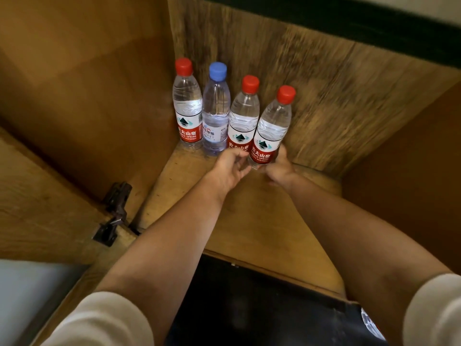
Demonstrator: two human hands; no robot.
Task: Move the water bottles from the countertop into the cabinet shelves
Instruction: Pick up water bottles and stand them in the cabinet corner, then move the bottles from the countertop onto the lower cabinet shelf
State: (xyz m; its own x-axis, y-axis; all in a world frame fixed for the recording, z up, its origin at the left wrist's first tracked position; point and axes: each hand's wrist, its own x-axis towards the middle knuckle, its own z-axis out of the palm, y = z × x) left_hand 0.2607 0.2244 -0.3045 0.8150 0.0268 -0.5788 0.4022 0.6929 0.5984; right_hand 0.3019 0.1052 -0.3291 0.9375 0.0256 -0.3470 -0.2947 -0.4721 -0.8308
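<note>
Four water bottles stand in a row at the back left of the wooden cabinet shelf [262, 221]. From the left they are a red-capped bottle [187, 106], a blue-capped bottle [216, 111], a second red-capped bottle [243, 116] and a rightmost red-capped bottle [272, 128]. Both hands reach into the shelf and hold the base of the rightmost bottle. My left hand [230, 166] cups its left side and my right hand [280, 168] its right side. The bottle's bottom is hidden by my fingers.
The cabinet's side wall rises on the left, its back panel [324, 96] behind the bottles. A dark metal door hinge [113, 213] sits at the lower left by the open door. Another bottle's label [371, 325] peeks in at the bottom right over a dark surface.
</note>
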